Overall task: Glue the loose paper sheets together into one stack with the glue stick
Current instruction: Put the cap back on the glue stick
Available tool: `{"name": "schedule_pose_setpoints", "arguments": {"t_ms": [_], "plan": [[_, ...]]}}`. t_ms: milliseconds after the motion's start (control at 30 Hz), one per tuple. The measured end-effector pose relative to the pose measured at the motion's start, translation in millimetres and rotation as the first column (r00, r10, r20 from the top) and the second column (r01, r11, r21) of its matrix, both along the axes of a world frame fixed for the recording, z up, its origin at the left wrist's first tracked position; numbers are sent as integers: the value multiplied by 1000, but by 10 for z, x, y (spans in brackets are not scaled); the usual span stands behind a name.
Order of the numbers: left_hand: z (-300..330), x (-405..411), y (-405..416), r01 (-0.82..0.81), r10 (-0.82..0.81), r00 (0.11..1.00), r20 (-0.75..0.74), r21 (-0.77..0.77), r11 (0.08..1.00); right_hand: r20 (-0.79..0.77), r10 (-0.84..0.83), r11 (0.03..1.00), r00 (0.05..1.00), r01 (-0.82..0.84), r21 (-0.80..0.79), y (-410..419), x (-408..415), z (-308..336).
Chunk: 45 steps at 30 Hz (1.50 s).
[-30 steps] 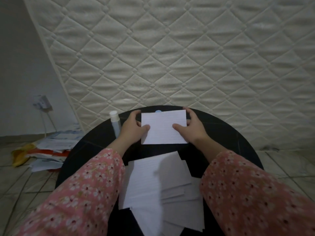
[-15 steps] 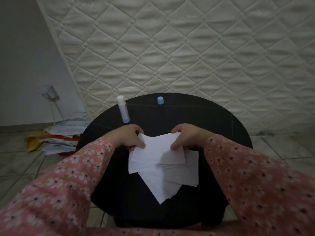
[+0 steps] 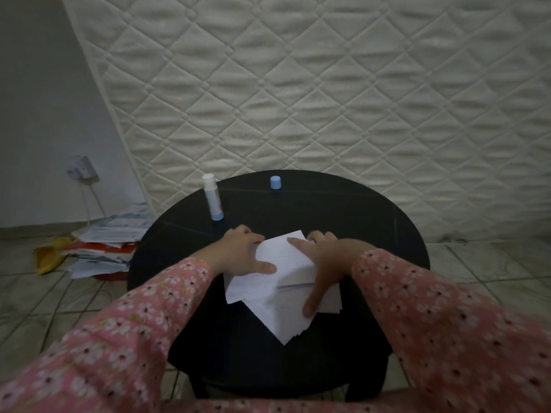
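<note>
A messy pile of white lined paper sheets (image 3: 280, 311) lies on the near half of the round black table (image 3: 372, 222). One sheet (image 3: 287, 257) rests tilted on top of the pile. My left hand (image 3: 241, 254) has its thumb on this top sheet and its fingers curled at the sheet's left edge. My right hand (image 3: 323, 259) lies spread flat on the top sheet, with its thumb reaching down onto the pile. The glue stick (image 3: 212, 196) stands uncapped at the table's far left. Its blue cap (image 3: 275, 182) stands at the far edge.
A quilted white mattress (image 3: 328, 84) leans upright just behind the table. On the tiled floor to the left lies a heap of papers and a yellow item (image 3: 101, 245). A wall socket with a cable (image 3: 82, 169) sits above that heap.
The sheet held at the table's far side has been brought back and laid on the pile. My hands came toward me with it, and my right hand has flattened out.
</note>
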<state>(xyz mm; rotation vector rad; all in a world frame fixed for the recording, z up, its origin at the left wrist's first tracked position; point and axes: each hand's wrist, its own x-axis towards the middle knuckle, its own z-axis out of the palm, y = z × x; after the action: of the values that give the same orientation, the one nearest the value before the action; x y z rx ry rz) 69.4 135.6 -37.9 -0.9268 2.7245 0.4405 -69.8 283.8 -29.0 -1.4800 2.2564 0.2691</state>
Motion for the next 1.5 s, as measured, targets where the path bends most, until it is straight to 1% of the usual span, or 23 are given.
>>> {"name": "schedule_pose_setpoints", "arguments": {"t_ms": [133, 233, 300, 367, 400, 433, 500, 600, 700, 767, 833, 900, 967, 1033, 1100, 1167, 1233, 1300, 1433, 1500], "plan": [[-32, -74, -39, -129, 130, 991, 15, -55, 990, 39, -31, 986, 999, 37, -162, 30, -171, 98], [-55, -79, -82, -233, 233, 973, -8, -53, 971, 78, -77, 954, 994, 96, -283, 27, -259, 90], [-66, -75, -109, -264, 262, 964, -34, -56, 963, 120, -97, 957, 988, 126, -262, 23, -277, 57], [-71, -83, -119, -237, 234, 971, -45, -77, 968, 169, -109, 976, 980, 137, -168, 16, -259, 5], [-62, -90, -115, -210, 208, 977, -39, -88, 974, 152, -105, 983, 983, 125, -131, 5, -251, -28], [-48, -99, -114, -186, 184, 983, -29, -93, 978, 126, -99, 987, 987, 113, -115, -6, -250, -51], [-16, -117, -129, -177, 177, 984, -14, -77, 981, 128, -126, 977, 984, 146, -154, -28, -284, -73], [17, -160, -138, -285, 285, 959, 1, -17, 958, 143, -248, 917, 958, 280, -285, -10, -355, -65], [40, -209, -139, -412, 412, 911, -21, 25, 911, 132, -404, 831, 905, 424, -361, -18, -415, -100], [40, -237, -163, -466, 472, 881, -44, 94, 880, 139, -483, 768, 864, 495, -407, -74, -450, -161], [27, -257, -166, -491, 501, 865, -35, 158, 857, 170, -506, 728, 846, 524, -442, -141, -449, -216], [9, -290, -153, -479, 488, 872, -43, 139, 867, 219, -503, 708, 836, 544, -450, -203, -404, -255], [27, -314, -118, -474, 481, 873, -72, 98, 875, 274, -501, 704, 821, 571, -423, -264, -354, -271], [56, -322, -94, -481, 489, 867, -92, 98, 871, 336, -495, 698, 801, 597, -394, -312, -320, -278], [52, -315, -84, -484, 493, 864, -103, 105, 869, 346, -492, 708, 799, 598, -376, -329, -290, -265], [37, -302, -54, -478, 484, 870, -97, 83, 875, 311, -480, 728, 820, 570, -381, -321, -264, -249], [25, -295, -53, -470, 474, 877, -82, 65, 881, 293, -485, 722, 824, 566, -398, -304, -237, -219], [24, -289, -82, -464, 470, 880, -73, 81, 882, 289, -491, 720, 822, 570, -397, -286, -210, -195], [39, -274, -104, -474, 483, 872, -84, 101, 874, 146, -456, 816, 878, 477, -327, -289, -82, -219], [79, -278, -41, -480, 487, 869, -83, 92, 872, 104, -440, 824, 892, 447, -347, -317, -13, -236]]}}
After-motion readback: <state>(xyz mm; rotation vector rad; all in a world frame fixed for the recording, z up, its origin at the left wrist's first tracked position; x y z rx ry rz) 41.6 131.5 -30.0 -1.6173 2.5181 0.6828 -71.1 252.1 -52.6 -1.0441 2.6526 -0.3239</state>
